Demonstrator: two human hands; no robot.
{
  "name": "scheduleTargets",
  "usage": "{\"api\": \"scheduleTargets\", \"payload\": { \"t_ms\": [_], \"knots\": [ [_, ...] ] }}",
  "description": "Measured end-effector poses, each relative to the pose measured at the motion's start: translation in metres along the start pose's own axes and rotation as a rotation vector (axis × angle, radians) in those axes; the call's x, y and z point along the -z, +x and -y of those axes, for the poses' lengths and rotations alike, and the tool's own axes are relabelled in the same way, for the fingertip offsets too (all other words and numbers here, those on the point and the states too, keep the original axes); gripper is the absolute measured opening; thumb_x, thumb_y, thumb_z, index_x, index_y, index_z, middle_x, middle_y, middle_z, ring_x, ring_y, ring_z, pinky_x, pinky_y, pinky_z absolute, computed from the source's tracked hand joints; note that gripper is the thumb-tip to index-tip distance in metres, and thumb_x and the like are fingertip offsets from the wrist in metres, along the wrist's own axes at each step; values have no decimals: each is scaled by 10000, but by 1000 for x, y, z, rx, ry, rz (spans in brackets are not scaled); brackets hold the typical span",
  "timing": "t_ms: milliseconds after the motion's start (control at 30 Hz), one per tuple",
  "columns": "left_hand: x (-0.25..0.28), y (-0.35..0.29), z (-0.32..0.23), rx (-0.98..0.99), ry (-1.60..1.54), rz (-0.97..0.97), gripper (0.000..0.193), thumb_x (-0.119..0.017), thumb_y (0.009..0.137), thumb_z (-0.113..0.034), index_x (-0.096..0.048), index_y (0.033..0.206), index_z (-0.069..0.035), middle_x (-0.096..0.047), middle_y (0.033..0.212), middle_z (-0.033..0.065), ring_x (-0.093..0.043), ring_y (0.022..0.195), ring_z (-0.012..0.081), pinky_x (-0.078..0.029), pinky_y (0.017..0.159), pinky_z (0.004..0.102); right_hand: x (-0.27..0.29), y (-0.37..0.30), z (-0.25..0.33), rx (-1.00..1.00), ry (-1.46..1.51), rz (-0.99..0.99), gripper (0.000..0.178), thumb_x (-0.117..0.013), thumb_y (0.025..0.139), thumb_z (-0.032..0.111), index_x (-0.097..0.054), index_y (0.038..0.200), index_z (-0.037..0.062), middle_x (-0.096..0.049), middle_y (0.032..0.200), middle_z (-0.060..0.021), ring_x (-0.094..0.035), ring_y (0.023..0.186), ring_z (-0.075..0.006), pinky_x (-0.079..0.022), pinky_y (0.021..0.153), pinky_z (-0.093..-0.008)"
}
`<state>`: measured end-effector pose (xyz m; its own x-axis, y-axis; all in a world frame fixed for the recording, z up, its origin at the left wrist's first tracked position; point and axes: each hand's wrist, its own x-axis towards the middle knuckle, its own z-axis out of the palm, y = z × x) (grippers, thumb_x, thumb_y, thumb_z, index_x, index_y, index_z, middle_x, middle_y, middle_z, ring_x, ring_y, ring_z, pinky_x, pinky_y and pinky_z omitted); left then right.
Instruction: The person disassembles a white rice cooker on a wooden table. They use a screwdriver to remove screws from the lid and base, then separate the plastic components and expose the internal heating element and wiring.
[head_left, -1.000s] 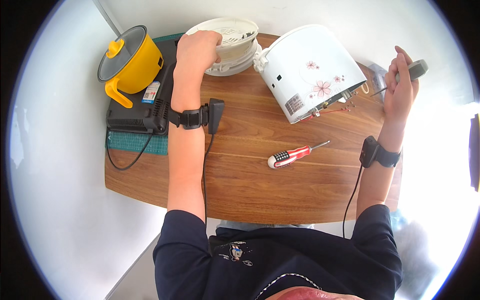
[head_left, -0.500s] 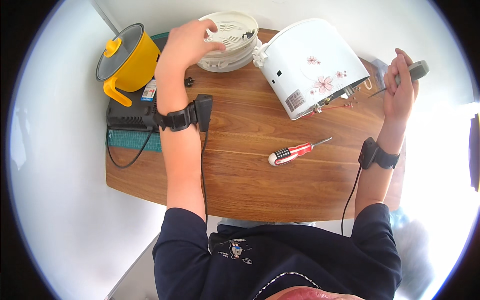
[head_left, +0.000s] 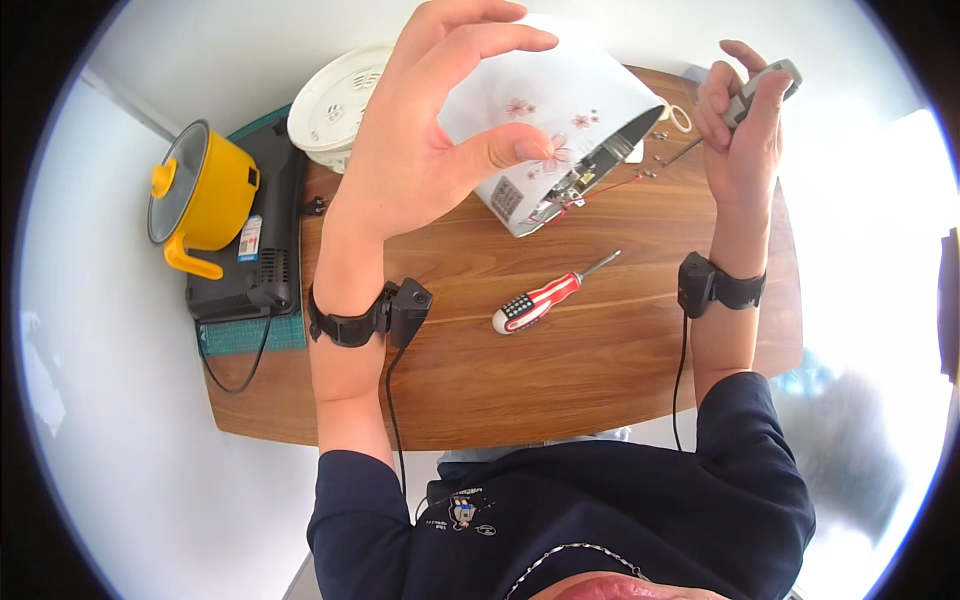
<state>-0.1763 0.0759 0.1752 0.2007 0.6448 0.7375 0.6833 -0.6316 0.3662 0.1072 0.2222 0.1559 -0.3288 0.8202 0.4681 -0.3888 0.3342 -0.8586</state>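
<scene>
Upper center, our left hand [head_left: 410,140] spreads thumb and fingers wide across the view of the white casing [head_left: 590,95]; whether it touches, we cannot tell. Upper right, our right hand [head_left: 742,150] curls its fingers around a grey driver [head_left: 765,92], thin shaft angled down-left. To handle the casing well, we judge, a broad palm should brace its smooth curved wall, with the driver's tip kept off the exposed red wire [head_left: 610,188]. The flower-printed shell looks like glossy sheet metal. At center, a red-handled screwdriver [head_left: 540,303] lies on the wood-grained table [head_left: 600,370].
</scene>
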Motion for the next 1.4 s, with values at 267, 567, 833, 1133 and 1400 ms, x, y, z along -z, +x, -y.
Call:
{"api": "scheduleTargets", "payload": {
  "t_ms": [267, 567, 833, 1133, 1400],
  "knots": [
    [-21, 3, -23, 84, -105, -235, 675, -854, 842, -520, -702, 1271, -22, -735, 1023, 73, -678, 918, 210, -557, 840, 346, -1, -31, 28, 66, -389, 168, 818, -507, 973, 782, -593, 1271, 25, -518, 762, 26, -373, 618, -47, -283, 544, -217],
    [-42, -3, -64, -213, -7, 10, 352, -812, 845, -255, -637, 1113, -107, -586, 931, 39, -649, 831, 246, -547, 707, 339, -50, -68, 59, 257, -888, 453, 478, -902, 637, 18, -718, 1077, 37, -707, 976, -61, -682, 816, -208, -560, 712, -314],
    [28, -6, -2, 19, -75, -479, 348, -761, 972, -166, -608, 1230, 12, -691, 1111, 100, -688, 881, 164, -571, 777, 283, -38, -48, 61, 777, -1202, 1, 680, -942, 779, 229, -617, 1341, 24, -709, 1263, -110, -639, 1207, -273, -496, 1030, -382],
    [98, -49, 52, 761, 640, -752, 315, -690, 1013, -237, -600, 1212, -10, -710, 1172, 175, -746, 971, 291, -584, 846, 391, -38, -49, 44, 668, -1157, -8, 420, -777, 941, 112, -633, 1326, 24, -691, 1297, -120, -630, 1230, -256, -476, 1074, -391],
    [103, -80, 99, 790, 1200, -367, 291, -685, 979, -264, -610, 1176, -64, -671, 1200, 228, -692, 1031, 452, -562, 908, 518, -43, -53, 38, 572, -1012, 98, 237, -748, 909, -18, -742, 1142, 30, -739, 1111, -96, -692, 1057, -223, -531, 950, -341]
  ]
}}
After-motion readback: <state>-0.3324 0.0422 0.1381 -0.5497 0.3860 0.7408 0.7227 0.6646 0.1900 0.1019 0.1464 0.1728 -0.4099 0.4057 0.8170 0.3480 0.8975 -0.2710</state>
